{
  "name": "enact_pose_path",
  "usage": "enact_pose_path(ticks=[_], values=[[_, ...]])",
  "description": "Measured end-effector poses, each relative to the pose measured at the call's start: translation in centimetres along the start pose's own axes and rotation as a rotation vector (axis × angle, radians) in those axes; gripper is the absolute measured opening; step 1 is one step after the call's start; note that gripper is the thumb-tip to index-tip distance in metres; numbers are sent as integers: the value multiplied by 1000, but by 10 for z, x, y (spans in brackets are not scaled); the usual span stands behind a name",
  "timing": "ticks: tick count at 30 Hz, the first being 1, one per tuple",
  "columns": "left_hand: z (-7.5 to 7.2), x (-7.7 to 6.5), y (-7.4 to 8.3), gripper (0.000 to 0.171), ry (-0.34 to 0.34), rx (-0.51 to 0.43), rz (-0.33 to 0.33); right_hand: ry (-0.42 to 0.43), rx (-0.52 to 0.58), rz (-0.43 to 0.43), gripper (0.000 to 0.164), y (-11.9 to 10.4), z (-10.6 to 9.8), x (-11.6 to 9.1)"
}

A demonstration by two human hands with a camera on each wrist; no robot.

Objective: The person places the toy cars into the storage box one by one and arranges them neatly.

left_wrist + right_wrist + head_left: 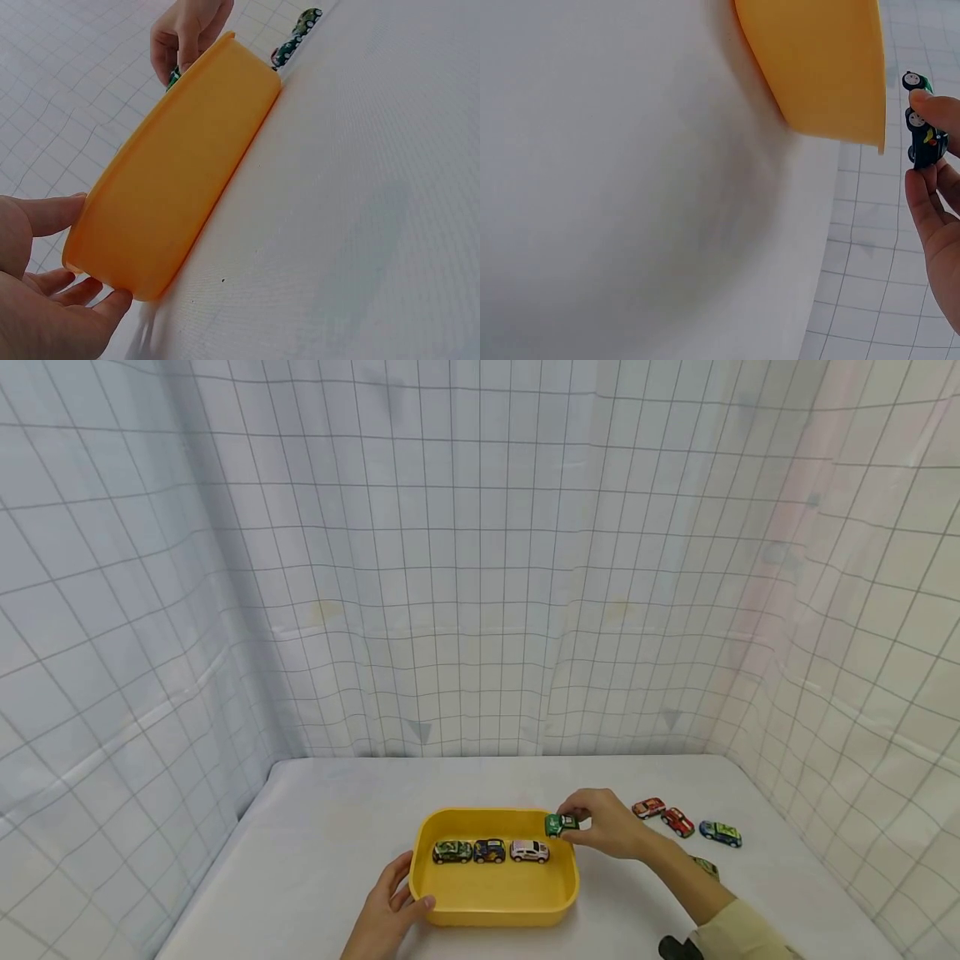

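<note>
The green toy car (556, 826) — likely light, stiff, slick, best taken by its sides — is pinched in the right hand (602, 824) above the yellow tray (491, 887) at two o'clock, left hand (385, 908) gripping eight o'clock

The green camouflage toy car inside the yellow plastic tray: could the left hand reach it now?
Probably yes, after letting go: the left hand grips the tray nearby, and nothing covers the car.

Yellow tray (495, 895) is viewed wide, forward-down from above its near side by head cam; its outer walls (172, 165) are caught close, low, rolled sideways by both wrist cams; tray shared by all.
</note>
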State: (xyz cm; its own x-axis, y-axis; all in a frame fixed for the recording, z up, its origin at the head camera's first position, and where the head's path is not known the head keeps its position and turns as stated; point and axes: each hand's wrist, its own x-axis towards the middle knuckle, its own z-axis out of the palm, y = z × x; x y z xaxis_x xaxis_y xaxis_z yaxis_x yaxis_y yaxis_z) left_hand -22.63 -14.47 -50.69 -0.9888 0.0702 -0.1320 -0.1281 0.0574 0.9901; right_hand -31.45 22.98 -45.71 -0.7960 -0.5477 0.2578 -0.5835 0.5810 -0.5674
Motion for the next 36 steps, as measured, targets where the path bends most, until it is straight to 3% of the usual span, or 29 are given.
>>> enact_pose_path(ticks=[14,22,28,36], values=[[3,0,3,98,30,8,-47,-27,-32,-9,26,-12,13,10],[3,0,2,97,21,11,-42,-33,-35,-3,22,-16,24,17],[2,1,2,96,11,6,-31,-38,-10,-5,22,-21,31,21],[5,2,3,97,36,11,-64,-59,13,-34,21,-27,45,31]])
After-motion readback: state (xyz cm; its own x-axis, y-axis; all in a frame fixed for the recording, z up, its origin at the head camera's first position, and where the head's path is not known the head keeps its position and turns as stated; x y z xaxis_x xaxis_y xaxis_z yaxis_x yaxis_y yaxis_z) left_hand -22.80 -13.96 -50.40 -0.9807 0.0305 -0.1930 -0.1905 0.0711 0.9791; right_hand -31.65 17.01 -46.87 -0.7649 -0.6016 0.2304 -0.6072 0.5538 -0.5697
